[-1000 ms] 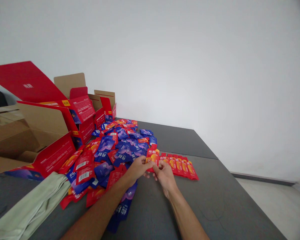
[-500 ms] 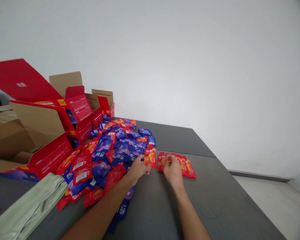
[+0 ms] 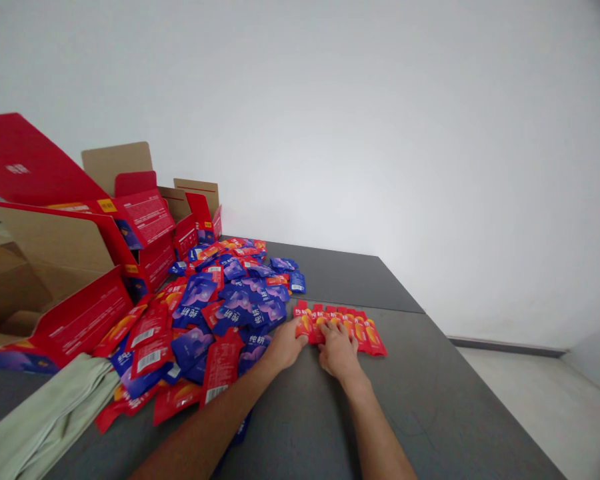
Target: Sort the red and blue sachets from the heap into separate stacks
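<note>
Several red packets with orange pictures (image 3: 361, 331) lie overlapping in a row on the dark table. At the row's left end, my left hand (image 3: 286, 344) pinches the lower left edge of a red packet (image 3: 303, 316), which touches its neighbour. My right hand (image 3: 338, 349) rests palm down on the lower part of the row, fingers apart and holding nothing. Left of my hands spreads a large loose pile of blue packets (image 3: 236, 311) and red packets (image 3: 221, 365), some showing barcodes.
Open red cardboard boxes (image 3: 87, 313) with brown insides stand along the left side. A pale green cloth (image 3: 50, 417) lies at the lower left. The dark table (image 3: 460, 413) ends at a slanting right edge, with a white wall behind.
My left hand has brought its red packet down against the left end of the row. My right hand's fingers have lowered and spread over the packets. The view has shifted slightly.
</note>
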A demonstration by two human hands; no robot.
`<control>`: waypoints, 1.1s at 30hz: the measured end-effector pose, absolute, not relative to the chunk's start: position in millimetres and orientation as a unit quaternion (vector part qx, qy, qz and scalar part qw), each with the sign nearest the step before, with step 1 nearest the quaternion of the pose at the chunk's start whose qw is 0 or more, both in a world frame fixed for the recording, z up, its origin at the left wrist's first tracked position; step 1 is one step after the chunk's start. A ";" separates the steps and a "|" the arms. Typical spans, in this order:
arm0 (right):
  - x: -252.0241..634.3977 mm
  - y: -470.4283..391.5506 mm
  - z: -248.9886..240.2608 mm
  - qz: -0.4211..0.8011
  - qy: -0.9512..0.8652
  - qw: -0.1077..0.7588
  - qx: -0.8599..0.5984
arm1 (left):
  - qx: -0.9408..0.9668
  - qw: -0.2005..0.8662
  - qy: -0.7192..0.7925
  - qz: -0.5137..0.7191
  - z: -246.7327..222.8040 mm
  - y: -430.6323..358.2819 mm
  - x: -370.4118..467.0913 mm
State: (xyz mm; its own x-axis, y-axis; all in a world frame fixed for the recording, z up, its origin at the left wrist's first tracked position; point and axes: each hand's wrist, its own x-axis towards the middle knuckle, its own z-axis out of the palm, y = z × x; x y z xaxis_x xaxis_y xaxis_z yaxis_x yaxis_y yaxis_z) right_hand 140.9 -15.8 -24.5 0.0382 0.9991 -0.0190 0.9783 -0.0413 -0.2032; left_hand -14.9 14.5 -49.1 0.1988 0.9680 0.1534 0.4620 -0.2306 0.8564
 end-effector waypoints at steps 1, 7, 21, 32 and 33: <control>140.7 -15.8 -24.2 0.078 -0.685 0.066 -0.721 | 0.717 0.317 0.517 0.344 -47.2 12.7 -14.1; 138.7 -16.6 -21.4 0.079 -0.682 0.073 -0.724 | 0.790 0.174 0.531 0.251 -43.8 2.6 -13.1; 142.6 -16.8 -18.3 0.071 -0.674 0.109 -0.727 | 0.811 0.116 0.531 0.215 -42.1 -1.0 -12.0; 123.8 -22.2 -17.9 0.034 -0.677 0.098 -0.729 | 0.816 0.059 0.544 0.187 -32.6 -11.7 -12.0; 121.8 -23.1 -17.8 0.028 -0.675 0.100 -0.731 | 0.817 0.051 0.543 0.188 -30.8 -13.3 -12.2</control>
State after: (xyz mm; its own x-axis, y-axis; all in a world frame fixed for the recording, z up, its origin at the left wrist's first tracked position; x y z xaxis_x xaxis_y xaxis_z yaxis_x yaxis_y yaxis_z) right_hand 121.8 -23.1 -17.8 0.0876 0.9918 0.0928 0.9805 -0.0693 -0.1840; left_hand -12.2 -13.3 -30.8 0.3398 0.9059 0.2527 0.8678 -0.4056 0.2871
